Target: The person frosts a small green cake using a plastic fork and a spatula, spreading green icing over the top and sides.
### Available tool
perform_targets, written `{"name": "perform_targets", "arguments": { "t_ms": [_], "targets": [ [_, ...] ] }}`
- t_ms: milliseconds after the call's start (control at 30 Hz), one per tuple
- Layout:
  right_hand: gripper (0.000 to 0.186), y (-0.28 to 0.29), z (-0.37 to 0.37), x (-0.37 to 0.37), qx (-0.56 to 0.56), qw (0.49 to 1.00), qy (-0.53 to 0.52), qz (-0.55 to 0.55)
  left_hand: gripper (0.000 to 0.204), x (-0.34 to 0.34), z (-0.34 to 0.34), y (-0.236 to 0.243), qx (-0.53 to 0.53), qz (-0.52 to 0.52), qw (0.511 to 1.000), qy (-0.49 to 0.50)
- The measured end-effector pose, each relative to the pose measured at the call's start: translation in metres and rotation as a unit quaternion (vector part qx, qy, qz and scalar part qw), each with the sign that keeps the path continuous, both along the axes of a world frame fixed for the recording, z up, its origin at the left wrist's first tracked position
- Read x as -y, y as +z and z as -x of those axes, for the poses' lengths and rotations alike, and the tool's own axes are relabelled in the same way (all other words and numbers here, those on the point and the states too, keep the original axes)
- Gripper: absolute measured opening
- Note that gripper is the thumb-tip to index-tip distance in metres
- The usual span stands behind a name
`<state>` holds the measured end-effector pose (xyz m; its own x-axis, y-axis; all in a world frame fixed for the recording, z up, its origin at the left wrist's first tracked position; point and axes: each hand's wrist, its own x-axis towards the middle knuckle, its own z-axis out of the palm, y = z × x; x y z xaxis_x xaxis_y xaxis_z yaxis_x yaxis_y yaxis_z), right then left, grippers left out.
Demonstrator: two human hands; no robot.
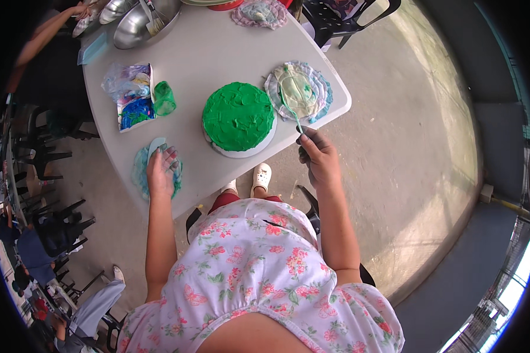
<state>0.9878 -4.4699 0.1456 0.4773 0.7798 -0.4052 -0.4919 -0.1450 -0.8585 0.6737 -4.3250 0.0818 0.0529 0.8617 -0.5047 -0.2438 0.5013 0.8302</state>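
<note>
Right hand (318, 157) is closed around a thin spatula (290, 105), tip on smeared plate (321, 88). Left hand (161, 172), fingers spread, is pressed on a scraper (155, 146). Green cake (239, 116) is centred between.

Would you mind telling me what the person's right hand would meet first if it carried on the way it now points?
Probably the smeared paper plate: the right hand holds a spatula whose blade already lies there. Height is hard to judge.
</note>
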Motion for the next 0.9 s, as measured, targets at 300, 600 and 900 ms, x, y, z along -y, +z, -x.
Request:
{"name": "perform_targets", "arguments": {
  "t_ms": [300, 600, 900],
  "targets": [
    [0.025, -0.015, 0.026, -0.003, 0.099, 0.990, -0.038, 0.090, 0.024, -0.006, 0.015, -0.024, -0.187, -0.088, 0.976, -0.073],
    [0.023, -0.017, 0.048, -0.018, 0.212, 0.967, -0.060, 0.131, 0.016, -0.017, 0.045, -0.045, -0.263, -0.155, 0.940, -0.153],
    [0.020, -0.005, 0.078, -0.028, 0.356, 0.929, -0.046, 0.092, 0.017, -0.045, 0.033, -0.019, -0.180, -0.212, 0.947, -0.161]
  ]
}}
